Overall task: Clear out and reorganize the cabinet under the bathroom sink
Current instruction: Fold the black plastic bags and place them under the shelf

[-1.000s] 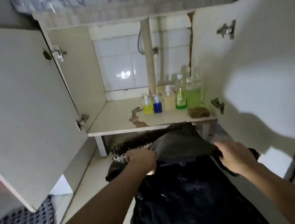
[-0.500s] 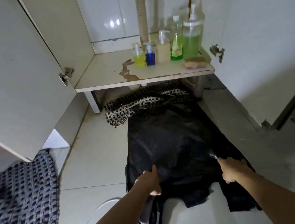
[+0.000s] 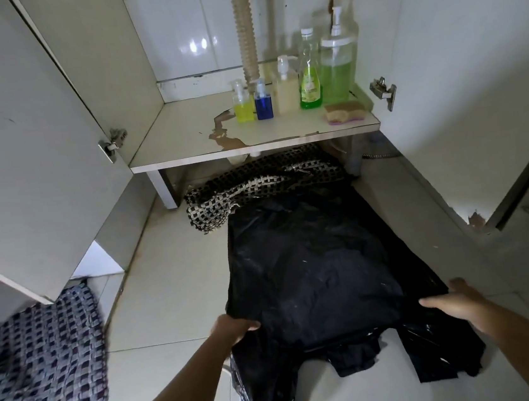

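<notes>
Below, left hand (image 3: 230,329), right hand (image 3: 455,299), gripping black bag (image 3: 311,274)

The drain hose (image 3: 245,31) is cut off by the top edge. The checkered cloth (image 3: 39,374) at lower left is blurred and cropped. The label on the green bottle (image 3: 308,80) is too small to read. The black bag (image 3: 312,280) covers the left hand (image 3: 233,330) fingertips.
</notes>
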`<state>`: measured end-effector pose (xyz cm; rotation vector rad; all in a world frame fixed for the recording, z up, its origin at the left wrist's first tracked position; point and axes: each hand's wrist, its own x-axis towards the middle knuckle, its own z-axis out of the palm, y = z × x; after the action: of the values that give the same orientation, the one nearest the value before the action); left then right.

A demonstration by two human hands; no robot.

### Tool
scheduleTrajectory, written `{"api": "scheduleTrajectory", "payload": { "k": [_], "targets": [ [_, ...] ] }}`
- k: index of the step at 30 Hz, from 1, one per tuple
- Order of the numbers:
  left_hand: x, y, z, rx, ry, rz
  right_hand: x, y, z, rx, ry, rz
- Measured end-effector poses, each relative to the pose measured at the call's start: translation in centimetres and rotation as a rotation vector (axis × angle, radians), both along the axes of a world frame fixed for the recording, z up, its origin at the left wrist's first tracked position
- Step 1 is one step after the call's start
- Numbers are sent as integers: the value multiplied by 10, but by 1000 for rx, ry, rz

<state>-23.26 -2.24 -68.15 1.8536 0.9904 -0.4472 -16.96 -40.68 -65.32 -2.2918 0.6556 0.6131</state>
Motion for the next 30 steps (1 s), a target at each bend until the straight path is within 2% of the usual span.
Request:
{"api": "scheduleTrajectory", "payload": {
  "k": [4, 6, 11, 17, 22, 26, 30],
  "targets": [
    [-9, -4, -8, -184, -48, 126, -12, -4, -14, 195, 48, -162],
    [-9, -6, -9, -278, -21, 124, -8, -1, -15, 263, 74, -165],
    [-10, -6, -15, -411, 9, 144, -6, 8, -2, 274, 133, -146],
    [-11, -9, 1, -406, -18, 218, -3, 2, 19, 267, 193, -107],
    [-4, -1, 18, -394, -51, 286, 2, 3, 57, 418, 145, -63],
    [4, 16, 38, -473, -174, 386, 1, 12, 82, 718, 75, -177],
    [15, 29, 80, -578, -508, 534, 4, 29, 105, 932, 43, -294]
  ]
}}
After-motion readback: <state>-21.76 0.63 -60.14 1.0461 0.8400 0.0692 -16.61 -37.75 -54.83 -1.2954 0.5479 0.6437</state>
